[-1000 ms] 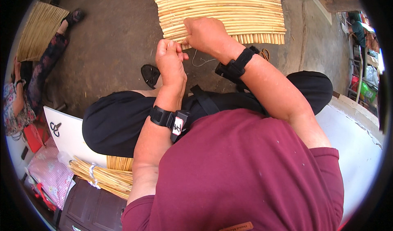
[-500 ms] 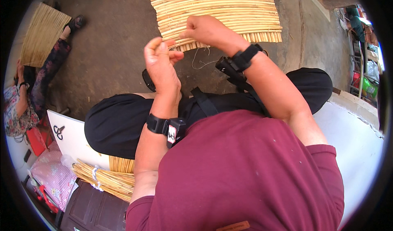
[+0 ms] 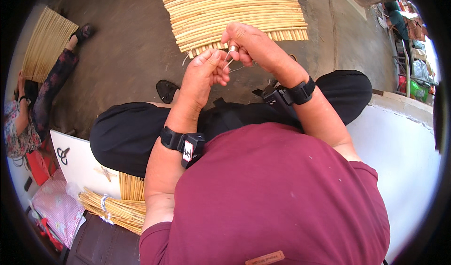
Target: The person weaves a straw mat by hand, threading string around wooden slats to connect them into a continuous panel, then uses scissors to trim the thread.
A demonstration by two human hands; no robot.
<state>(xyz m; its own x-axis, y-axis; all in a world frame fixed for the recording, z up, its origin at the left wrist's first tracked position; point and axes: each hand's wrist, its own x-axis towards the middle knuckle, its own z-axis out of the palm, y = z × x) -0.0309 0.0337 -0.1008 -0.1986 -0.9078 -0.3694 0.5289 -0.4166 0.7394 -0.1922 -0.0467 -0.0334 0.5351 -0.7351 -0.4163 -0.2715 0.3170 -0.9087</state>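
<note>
A mat of pale straw-coloured stalks lies ahead of my knees, its near edge ragged with short cut ends. Just in front of that edge my two hands meet. My left hand is closed, thumb and fingertips pinching a thin string. The same string runs up to my right hand, whose fingers are curled in around it. A silvery band shows at the right fingers; I cannot tell whether it is a ring. A loose string end hangs from the mat's near left corner.
Left of me, a white board carries black scissors. A tied bundle of stalks lies behind it. Farther left a seated person holds another stalk mat. Shelving with bags stands far right.
My hands have come together, and string is now held between them. The right hand's fingers have turned down toward the left. The whole view has shifted slightly.
</note>
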